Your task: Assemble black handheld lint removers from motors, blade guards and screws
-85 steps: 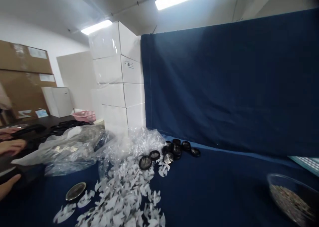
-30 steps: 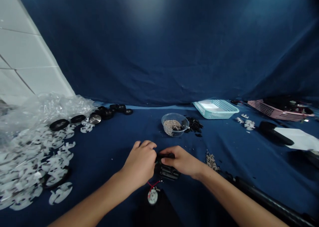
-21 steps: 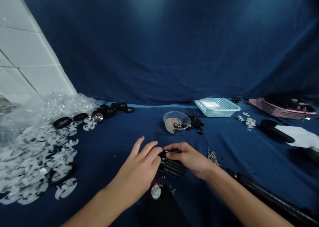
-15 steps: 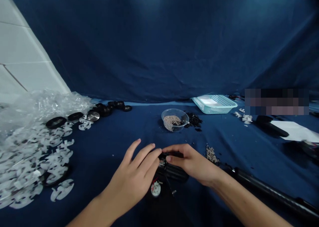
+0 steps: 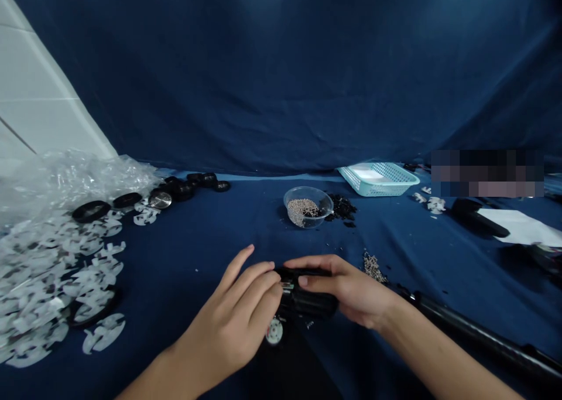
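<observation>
A black casing (image 5: 314, 303) is held just above the blue-covered worktop (image 5: 211, 230), its near side above a small round white part (image 5: 274, 331). Its right end is clasped by the right hand (image 5: 351, 289), the grip closed with the thumb on top and the fingers around the far side. Its left end is met by the fingertips of the left hand (image 5: 241, 312), whose fingers are slightly fanned and whose thumb is hidden, so how firmly that grip is closed cannot be told. Beyond the hands, small metal pieces are contained in a clear bowl (image 5: 326, 215), flanked by black fragments (image 5: 342, 207), while white plastic parts (image 5: 48, 265) are heaped at the left
</observation>
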Motion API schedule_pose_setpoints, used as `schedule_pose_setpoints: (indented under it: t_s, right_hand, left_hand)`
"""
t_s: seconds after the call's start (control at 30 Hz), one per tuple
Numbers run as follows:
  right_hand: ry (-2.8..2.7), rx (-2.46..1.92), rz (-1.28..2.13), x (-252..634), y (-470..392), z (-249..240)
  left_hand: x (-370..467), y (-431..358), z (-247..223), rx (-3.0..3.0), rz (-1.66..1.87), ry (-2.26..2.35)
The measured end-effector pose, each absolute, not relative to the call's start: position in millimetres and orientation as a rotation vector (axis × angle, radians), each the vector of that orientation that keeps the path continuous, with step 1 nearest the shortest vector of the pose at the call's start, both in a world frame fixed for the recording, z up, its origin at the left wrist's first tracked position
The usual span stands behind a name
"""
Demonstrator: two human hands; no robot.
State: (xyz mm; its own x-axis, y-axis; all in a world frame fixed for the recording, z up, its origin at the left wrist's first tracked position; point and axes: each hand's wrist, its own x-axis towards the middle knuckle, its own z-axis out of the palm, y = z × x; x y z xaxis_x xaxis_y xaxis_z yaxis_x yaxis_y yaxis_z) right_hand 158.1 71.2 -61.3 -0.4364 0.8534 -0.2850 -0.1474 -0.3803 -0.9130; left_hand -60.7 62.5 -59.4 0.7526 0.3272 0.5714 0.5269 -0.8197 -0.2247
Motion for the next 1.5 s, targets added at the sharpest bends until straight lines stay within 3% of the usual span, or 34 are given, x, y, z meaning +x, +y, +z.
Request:
schedule_pose_setpoints:
  t_s: [0.3,0.57,1.5]
  right_hand:
    - [-1.087,-1.089,1.839,159.5,70.8,-53.9]
    - [-1.135,-1.07,1.783,156.1,70.4,-58.3]
    - [-1.068,-1.048,1.724,146.8,69.9,-62.5]
  left_hand:
    - [-56.9,63.1,-67.4,-2.555,-0.998,-0.677]
    - [-52.9,64.8,-71.2,-2.503,-0.856,-0.746]
    - [-55.0,71.1,-79.7,-2.554,-1.032,-0.748]
